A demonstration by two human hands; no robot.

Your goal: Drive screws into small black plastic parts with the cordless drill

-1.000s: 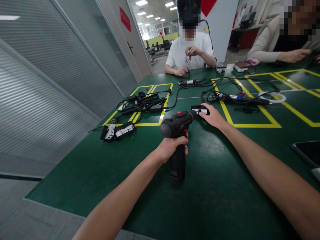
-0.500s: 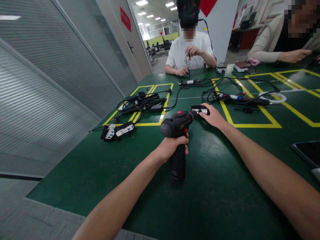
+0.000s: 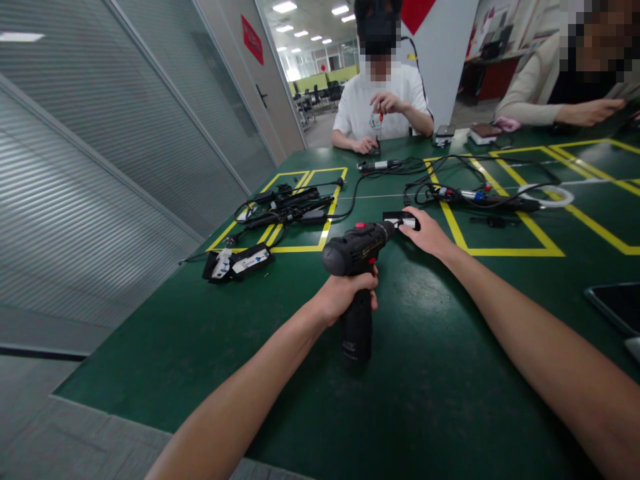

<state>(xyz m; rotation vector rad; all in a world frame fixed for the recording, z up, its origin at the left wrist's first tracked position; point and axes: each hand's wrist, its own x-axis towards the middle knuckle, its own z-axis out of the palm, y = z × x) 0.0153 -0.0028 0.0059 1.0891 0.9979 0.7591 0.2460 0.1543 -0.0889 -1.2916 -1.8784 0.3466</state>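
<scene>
My left hand (image 3: pixel 347 297) is wrapped round the grip of a black cordless drill (image 3: pixel 356 248) with red buttons. Its battery base hangs low, close to the green table top (image 3: pixel 425 373). The drill's nose points away from me, toward a small black and white block-shaped part (image 3: pixel 393 216). My right hand (image 3: pixel 424 232) grips that part at its right end, thumb in front and fingers behind. Whether the drill's tip touches the part I cannot make out. My right fingers hide some of it.
On the left lie black power tools and cables (image 3: pixel 295 207), with an opened black case with white inside (image 3: pixel 237 263) in front. Right of centre are more cabled tools (image 3: pixel 480 197) and a white ring (image 3: pixel 555 195). A phone (image 3: pixel 617 303) lies far right. Two people sit opposite.
</scene>
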